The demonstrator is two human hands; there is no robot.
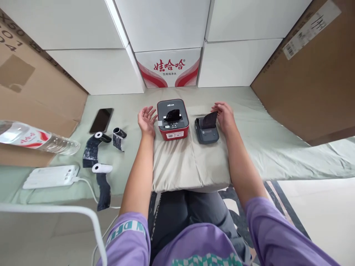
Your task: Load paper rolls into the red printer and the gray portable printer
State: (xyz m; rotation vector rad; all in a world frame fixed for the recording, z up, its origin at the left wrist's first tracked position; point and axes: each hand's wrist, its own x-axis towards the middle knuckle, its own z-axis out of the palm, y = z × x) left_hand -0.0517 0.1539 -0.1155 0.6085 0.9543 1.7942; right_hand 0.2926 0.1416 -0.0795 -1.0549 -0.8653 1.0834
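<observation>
Our right hand [226, 117] rests with loose fingers on the raised lid of the grey printer [206, 130], seemingly keeping it open; our left hand [146, 120] hovers spread and empty beside the red printer [172, 120]. Both printers sit mid-cushion [188, 166]. Paper rolls [102, 168], phone [101, 120] and bottle [39, 139] lie toward the bed's left edge, obstructing nothing.

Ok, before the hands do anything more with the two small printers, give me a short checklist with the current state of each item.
1. Left hand free: ok, open, palm up beside the red printer.
2. Right hand free: ok, fingers resting by the grey printer, gripping nothing.
3. Grey printer's lid raised: ok.
4. Roll seated in the red printer: cannot tell.
5. Both printers level on the cushion: ok.
6. Spare rolls in view: ok, left of the cushion.
</observation>
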